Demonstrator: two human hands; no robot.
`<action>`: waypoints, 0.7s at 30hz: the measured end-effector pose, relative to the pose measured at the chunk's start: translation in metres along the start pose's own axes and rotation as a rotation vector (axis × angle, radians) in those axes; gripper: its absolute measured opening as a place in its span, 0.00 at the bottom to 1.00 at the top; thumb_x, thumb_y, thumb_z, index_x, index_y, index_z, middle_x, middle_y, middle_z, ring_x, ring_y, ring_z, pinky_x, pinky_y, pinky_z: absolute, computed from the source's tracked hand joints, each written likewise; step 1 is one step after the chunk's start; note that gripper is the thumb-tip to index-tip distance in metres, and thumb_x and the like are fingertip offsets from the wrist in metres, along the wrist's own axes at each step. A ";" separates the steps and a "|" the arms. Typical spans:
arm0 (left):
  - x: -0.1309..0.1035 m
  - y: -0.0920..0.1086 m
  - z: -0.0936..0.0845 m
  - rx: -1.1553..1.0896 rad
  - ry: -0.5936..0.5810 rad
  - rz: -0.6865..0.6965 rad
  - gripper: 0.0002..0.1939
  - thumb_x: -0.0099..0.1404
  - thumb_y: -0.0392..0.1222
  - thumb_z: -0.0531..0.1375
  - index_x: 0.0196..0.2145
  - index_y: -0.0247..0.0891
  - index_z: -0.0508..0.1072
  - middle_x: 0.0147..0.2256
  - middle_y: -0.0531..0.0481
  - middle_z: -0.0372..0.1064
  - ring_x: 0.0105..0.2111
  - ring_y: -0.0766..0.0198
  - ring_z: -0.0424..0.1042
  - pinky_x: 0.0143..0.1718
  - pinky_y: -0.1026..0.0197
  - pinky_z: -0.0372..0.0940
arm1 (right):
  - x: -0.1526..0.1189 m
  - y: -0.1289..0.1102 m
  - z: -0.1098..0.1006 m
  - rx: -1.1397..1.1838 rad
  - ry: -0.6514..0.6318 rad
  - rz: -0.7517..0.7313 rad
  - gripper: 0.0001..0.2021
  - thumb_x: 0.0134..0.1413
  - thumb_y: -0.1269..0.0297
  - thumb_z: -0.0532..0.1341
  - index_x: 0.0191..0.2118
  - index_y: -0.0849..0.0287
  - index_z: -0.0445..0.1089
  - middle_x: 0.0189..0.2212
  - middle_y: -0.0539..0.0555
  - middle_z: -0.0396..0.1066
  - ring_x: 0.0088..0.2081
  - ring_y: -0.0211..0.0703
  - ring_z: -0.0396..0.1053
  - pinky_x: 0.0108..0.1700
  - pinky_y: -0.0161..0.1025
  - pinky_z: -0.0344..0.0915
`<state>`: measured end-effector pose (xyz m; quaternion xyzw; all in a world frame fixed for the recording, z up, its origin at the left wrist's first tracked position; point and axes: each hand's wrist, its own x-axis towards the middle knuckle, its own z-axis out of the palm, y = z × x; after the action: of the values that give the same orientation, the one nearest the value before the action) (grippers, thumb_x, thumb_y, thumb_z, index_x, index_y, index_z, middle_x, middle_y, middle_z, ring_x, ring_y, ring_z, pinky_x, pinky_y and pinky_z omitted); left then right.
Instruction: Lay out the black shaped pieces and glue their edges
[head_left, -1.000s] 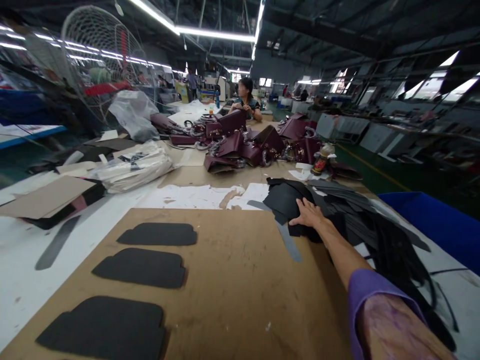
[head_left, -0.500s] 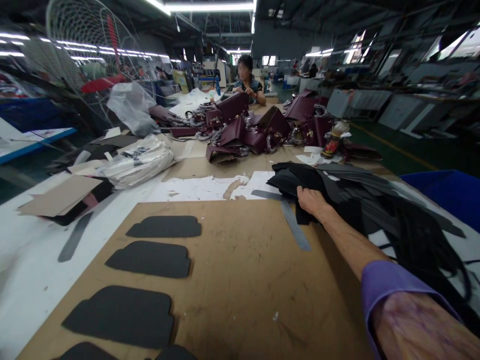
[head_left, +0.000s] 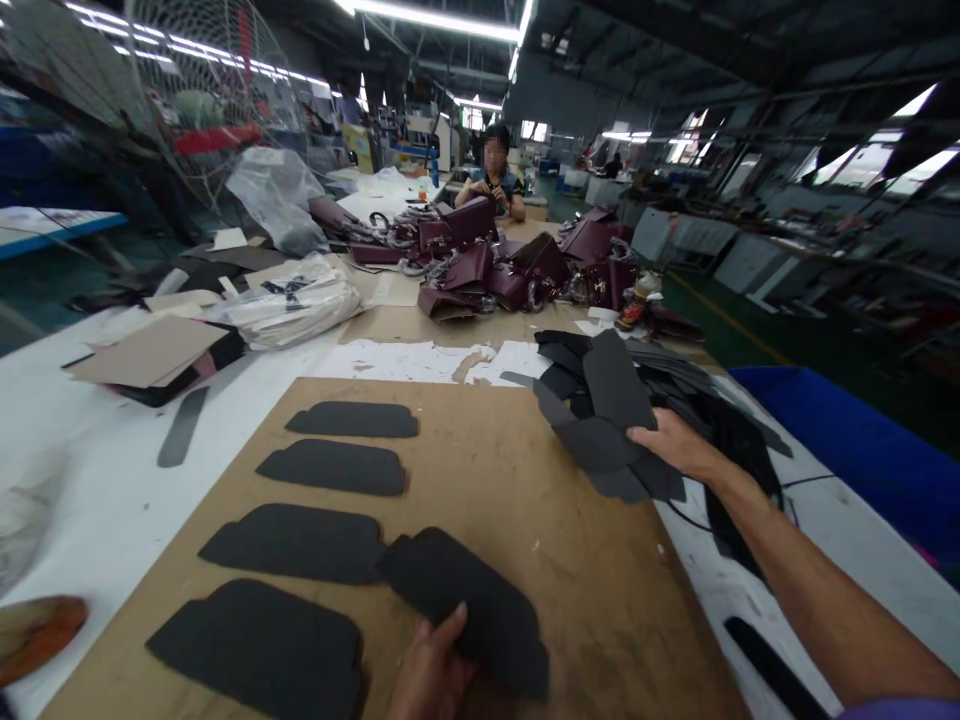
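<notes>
My left hand [head_left: 435, 665], at the bottom centre, pinches a black flat piece [head_left: 476, 610] between thumb and fingers, tilted over the brown board [head_left: 570, 560]. On the right, my right hand [head_left: 671, 442] grips another black piece [head_left: 616, 380] by its lower edge, with several more black pieces [head_left: 600, 445] fanned beneath it. Similar shaped pieces lie in a column on the board's left side, the nearest one [head_left: 262, 645] large and close to my left hand. The piece in my left hand overlaps the right end of one lying piece.
Maroon bags [head_left: 480, 265] are heaped across the far side. Plastic-wrapped pale sheets [head_left: 300, 305] and a cardboard stack [head_left: 150, 350] lie at left. A blue bin [head_left: 847, 430] stands at right. A person [head_left: 493, 180] sits beyond the bags; a caged fan [head_left: 217, 100] is at back left.
My left hand has come into view with a black piece. My right hand has drawn back slightly, holding a piece up, and the dark pieces around it have spread onto the board. The view has shifted.
</notes>
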<state>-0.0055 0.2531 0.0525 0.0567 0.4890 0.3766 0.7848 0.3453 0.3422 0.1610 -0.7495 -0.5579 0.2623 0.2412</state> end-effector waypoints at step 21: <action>-0.041 -0.037 -0.023 0.074 -0.374 -0.054 0.28 0.48 0.37 0.70 0.48 0.31 0.72 0.43 0.39 0.74 0.40 0.52 0.75 0.48 0.52 0.66 | -0.189 -0.039 0.164 0.610 -0.686 0.056 0.20 0.50 0.49 0.59 0.42 0.59 0.71 0.33 0.52 0.71 0.35 0.42 0.68 0.36 0.37 0.65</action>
<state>-0.0145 0.1943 0.0533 0.1413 0.3492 0.3199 0.8693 0.1636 0.1822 0.0877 -0.5290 -0.4825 0.6537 0.2450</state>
